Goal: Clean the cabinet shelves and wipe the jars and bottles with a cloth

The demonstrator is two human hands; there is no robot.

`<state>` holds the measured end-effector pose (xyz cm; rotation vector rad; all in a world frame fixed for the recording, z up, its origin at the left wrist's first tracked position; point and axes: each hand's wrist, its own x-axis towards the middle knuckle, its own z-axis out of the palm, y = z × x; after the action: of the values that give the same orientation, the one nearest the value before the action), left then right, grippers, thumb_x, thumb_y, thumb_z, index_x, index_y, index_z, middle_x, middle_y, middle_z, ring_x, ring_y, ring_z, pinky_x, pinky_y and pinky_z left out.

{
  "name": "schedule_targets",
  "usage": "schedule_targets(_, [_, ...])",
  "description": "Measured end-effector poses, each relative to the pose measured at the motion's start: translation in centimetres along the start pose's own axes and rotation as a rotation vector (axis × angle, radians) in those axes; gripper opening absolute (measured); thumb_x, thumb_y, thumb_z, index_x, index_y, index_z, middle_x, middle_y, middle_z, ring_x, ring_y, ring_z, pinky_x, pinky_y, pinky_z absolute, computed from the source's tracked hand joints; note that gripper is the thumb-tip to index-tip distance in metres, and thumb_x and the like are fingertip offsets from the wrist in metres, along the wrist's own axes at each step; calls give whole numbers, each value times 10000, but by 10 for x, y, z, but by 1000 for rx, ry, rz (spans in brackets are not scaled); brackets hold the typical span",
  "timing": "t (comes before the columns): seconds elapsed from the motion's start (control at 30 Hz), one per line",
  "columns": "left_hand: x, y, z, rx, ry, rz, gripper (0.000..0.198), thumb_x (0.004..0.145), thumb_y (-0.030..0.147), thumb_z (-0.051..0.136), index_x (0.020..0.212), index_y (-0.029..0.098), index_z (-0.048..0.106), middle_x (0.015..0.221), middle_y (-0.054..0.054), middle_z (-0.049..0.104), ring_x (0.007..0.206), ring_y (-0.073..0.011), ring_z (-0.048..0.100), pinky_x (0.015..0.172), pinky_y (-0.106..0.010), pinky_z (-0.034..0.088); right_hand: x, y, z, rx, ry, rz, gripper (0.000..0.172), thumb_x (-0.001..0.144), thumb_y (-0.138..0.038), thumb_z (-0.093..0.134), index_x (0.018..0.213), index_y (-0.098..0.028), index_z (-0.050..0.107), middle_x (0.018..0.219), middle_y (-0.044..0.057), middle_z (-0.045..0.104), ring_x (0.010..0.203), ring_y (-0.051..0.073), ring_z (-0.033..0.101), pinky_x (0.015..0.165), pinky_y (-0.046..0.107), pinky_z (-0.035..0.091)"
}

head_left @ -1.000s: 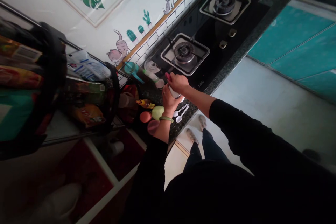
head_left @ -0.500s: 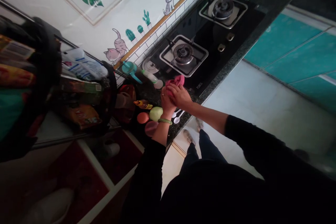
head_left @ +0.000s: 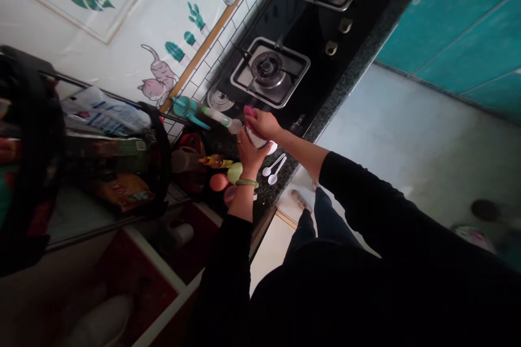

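Note:
My left hand (head_left: 249, 150), with a green bangle at the wrist, is wrapped round a white piece of crockery (head_left: 257, 140), perhaps a bowl; the hands cover much of it. In my closed right hand (head_left: 265, 125) is a pink cloth (head_left: 249, 112), pressed against the white piece. Another small white item (head_left: 272, 147) shows just beside my left thumb, too covered to name. Two white spoons (head_left: 273, 178) lie side by side on the dark countertop (head_left: 280, 187) near its front edge. A white bottle with a green part (head_left: 220, 117) lies beyond my left hand.
The black gas stove (head_left: 313, 73) extends to the upper right. Left of my hands are a teal-lidded container (head_left: 185, 107), a yellow-capped bottle (head_left: 215, 161), a green round item (head_left: 235, 173) and an orange one (head_left: 218, 181). A black rack (head_left: 157, 146) holds packets.
The hands were together over the bunched pink cloth; now they have parted slightly and the white piece shows between them. The view has shifted, and both spoons are uncovered.

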<state>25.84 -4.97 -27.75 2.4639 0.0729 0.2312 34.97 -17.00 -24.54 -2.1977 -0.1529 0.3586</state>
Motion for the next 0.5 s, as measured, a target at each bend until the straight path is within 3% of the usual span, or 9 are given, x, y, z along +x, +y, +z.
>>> schedule_targets(0.2, [6, -12, -16, 11, -128, 68, 1122, 603, 302, 977, 1549, 140, 396, 1552, -238, 517, 1485, -369, 501, 1261, -482, 390, -27, 34, 1, 191, 78, 124, 416, 1114, -476, 440, 1162, -162, 708, 1114, 117, 780, 1041, 256, 730, 971, 344, 522])
schedule_targets(0.37, [11, -21, -30, 36, -206, 72, 1134, 634, 301, 957, 1593, 164, 368, 1583, -225, 488, 1502, -360, 484, 1271, -485, 374, -84, 63, 17, 248, 111, 185, 302, 1074, -400, 557, 1192, -164, 705, 1126, 146, 778, 1076, 283, 731, 1015, 369, 517])
schedule_targets(0.5, [19, -17, -41, 85, -321, 8, 1147, 677, 374, 935, 1633, 170, 334, 1652, -243, 397, 1565, -380, 398, 1301, -520, 329, -120, 84, 34, 413, 163, 226, 240, 1056, -331, 569, 1082, -169, 744, 1164, 129, 772, 1135, 253, 708, 1102, 366, 498])
